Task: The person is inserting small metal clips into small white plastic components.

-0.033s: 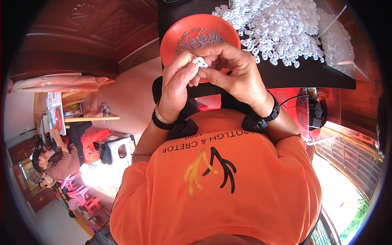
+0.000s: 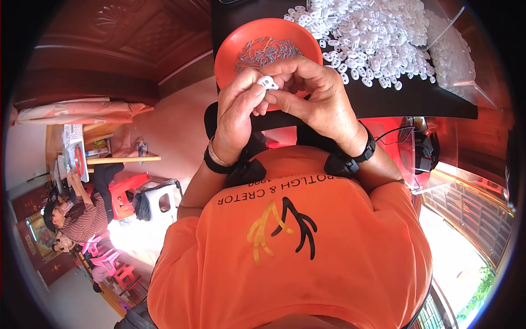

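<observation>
My left hand (image 2: 236, 115) and my right hand (image 2: 315, 98) meet over the near rim of an orange round tray (image 2: 230, 55). Together their fingertips pinch a small white plastic piece (image 2: 268, 83). The tray holds a heap of thin metal pins (image 2: 266, 50). Beyond my right hand, a big pile of the same white plastic pieces (image 2: 378, 33) lies spread on the black table (image 2: 416, 98). Both wrists wear dark bands.
A clear plastic sheet or bag (image 2: 452, 49) lies at the table's right end. A red stool and cables (image 2: 416, 148) sit below the table on the right. At the far left another person (image 2: 76, 219) sits at a small table near pink stools.
</observation>
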The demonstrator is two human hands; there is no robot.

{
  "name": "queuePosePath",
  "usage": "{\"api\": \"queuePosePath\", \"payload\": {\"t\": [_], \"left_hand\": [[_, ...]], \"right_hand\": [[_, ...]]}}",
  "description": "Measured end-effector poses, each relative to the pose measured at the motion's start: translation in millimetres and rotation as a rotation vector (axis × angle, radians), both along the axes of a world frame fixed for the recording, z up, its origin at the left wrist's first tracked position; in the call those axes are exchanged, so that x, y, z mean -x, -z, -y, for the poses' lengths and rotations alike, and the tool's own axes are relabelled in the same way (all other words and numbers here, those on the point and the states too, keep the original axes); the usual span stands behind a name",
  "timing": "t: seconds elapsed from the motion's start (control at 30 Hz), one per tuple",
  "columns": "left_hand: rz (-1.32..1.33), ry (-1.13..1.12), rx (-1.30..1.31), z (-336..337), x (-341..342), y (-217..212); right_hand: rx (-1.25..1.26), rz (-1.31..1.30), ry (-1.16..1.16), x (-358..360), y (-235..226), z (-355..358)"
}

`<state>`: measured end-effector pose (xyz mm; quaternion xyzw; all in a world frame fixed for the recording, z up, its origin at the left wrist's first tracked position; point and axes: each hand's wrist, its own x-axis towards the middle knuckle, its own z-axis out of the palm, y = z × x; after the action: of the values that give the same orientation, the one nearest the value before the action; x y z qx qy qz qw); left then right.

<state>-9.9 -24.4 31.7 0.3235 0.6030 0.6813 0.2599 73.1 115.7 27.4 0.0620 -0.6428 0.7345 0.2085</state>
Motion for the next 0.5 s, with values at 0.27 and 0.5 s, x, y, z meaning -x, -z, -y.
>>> {"api": "queuePosePath", "payload": {"t": [0.27,0.5], "left_hand": [[0.032,-0.062,0.013,-3.3,-4.5,-3.5],[-0.019,-0.064,0.059,-2.3,-5.8,-7.5]], "right_hand": [[0.203,0.066,-0.133,0.1,-0.6,0.0],[0.161,0.103,-0.132,-0.6,0.6,-4.8]]}}
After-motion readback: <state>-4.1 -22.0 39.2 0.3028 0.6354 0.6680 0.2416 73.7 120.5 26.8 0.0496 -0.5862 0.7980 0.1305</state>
